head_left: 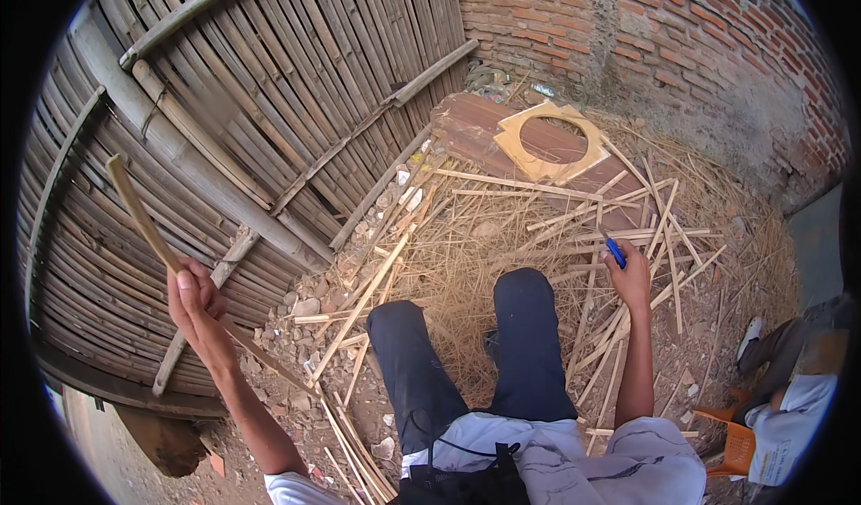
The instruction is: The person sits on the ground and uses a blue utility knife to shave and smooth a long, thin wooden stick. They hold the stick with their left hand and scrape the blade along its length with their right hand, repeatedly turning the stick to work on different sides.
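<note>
My left hand (201, 303) is raised at the left, its fingers wrapped round a long bamboo strip (142, 211). The strip slants from the upper left, through the hand, down toward the ground near my left knee. On the right, my right hand (630, 276) is closed round the blue handle of a knife (615, 252). Its thin blade points away from me, above the scattered strips. The two hands are far apart, one on each side of my knees. Split bamboo strips (673, 254) lie criss-crossed under and around my right hand.
Thin shavings (475, 236) cover the ground ahead. A yellowish board with a round hole (511, 139) lies on a brown panel (466, 128). A bamboo wall (269, 83) stands at left, a brick wall (691, 47) behind. Another person (789, 415) sits by an orange chair (737, 447) at right.
</note>
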Demonstrator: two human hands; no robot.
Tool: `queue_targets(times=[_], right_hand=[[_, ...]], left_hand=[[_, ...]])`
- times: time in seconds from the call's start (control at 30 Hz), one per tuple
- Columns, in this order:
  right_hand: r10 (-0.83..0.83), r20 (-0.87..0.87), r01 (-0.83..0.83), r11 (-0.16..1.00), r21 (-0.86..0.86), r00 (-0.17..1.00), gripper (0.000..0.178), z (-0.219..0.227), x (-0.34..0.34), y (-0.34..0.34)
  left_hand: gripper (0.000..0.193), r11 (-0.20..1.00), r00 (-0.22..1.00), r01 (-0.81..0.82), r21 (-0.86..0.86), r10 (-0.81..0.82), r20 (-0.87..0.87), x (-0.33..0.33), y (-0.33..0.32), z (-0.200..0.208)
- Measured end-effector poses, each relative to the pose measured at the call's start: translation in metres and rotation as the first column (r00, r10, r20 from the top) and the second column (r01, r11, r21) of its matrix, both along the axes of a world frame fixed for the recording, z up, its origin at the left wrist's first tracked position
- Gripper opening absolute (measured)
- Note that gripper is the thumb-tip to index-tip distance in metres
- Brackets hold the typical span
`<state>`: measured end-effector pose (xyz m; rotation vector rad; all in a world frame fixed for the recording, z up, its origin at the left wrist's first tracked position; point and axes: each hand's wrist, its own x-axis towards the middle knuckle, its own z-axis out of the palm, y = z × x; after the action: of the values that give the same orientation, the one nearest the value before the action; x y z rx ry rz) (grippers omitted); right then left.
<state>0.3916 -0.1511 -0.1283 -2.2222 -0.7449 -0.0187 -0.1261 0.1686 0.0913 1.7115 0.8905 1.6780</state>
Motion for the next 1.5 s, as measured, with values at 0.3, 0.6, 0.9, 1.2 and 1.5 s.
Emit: queue_targets(times=[0.3,0.6,0.9,1.2,1.5], right_hand=[[0.259,-0.251,-0.077,0.822,0.564,0.933,0.032,0.077,-0.062,0.035],[0.641,-0.388,-0.164,0.630,0.759,0.663,0.046,0.089,-0.149,0.069],[0.517,-0.528,0.393,0.354,0.848,0.674,0.028,0.078,-0.129,0.070],[0.561,-0.593,0.421,0.417,0.805,0.578,0.028,0.076,-0.139,0.085],[0.731,-0.620,0.073,0.628,0.774,0.284,0.044,0.085,-0.183,0.118]], left_hand=[[0.043,0.849,0.593,0.350,0.396,-0.528,0.608,0.028,-0.008,0.079],[0.051,0.618,0.094,0.698,0.362,-0.580,0.809,0.144,-0.071,-0.016],[0.058,0.530,0.486,0.837,-0.135,-0.606,0.630,0.157,-0.092,-0.057],[0.086,0.485,0.545,0.815,-0.318,-0.828,0.133,0.162,-0.100,-0.119],[0.038,0.664,0.694,0.717,-0.213,-0.710,0.121,0.209,-0.084,-0.112]])
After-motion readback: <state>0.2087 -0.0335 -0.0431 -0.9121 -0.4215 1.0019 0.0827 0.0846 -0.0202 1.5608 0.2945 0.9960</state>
